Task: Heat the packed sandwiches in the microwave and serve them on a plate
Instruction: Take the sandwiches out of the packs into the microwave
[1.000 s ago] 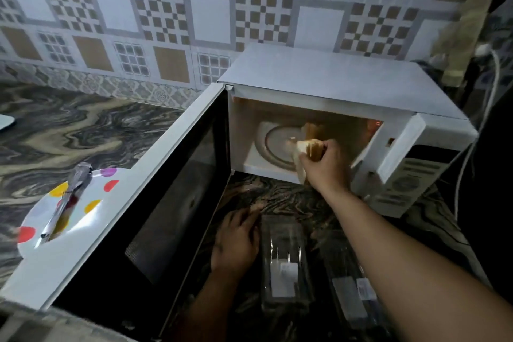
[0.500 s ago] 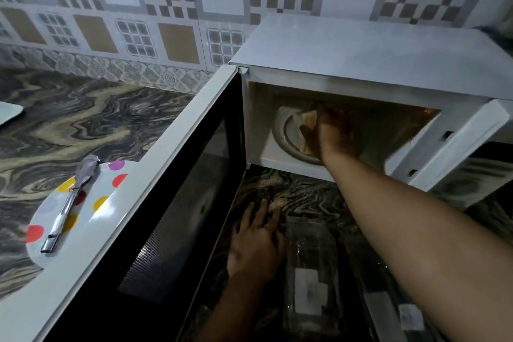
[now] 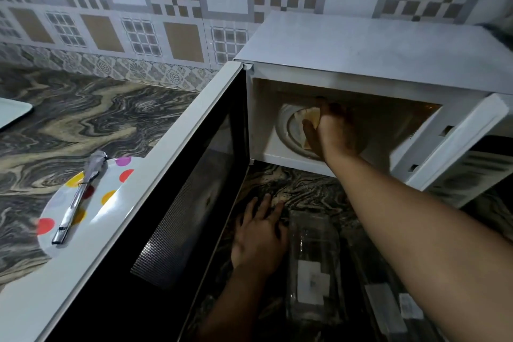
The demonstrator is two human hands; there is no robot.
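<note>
The white microwave [image 3: 361,47] stands at the right with its door [image 3: 177,203] swung wide open toward me. My right hand [image 3: 336,130] reaches inside the cavity, its fingers closed around a pale sandwich [image 3: 311,118] that rests on the glass turntable [image 3: 288,130]. My left hand [image 3: 259,236] lies flat on the dark marbled counter below the door, fingers spread, holding nothing. Right beside it lies an empty clear plastic sandwich pack [image 3: 313,266], and a second pack [image 3: 394,302] sits partly hidden under my right forearm.
A white plate with coloured dots [image 3: 111,203] sits left of the door, with metal tongs [image 3: 80,197] lying across it. A pale tray corner [image 3: 11,115] shows at the far left. The patterned tile wall [image 3: 166,8] runs behind the counter.
My right hand has carried the sandwich from the microwave's opening deeper in, down onto the turntable. The view has shifted closer and lower. The left hand stays flat on the counter.
</note>
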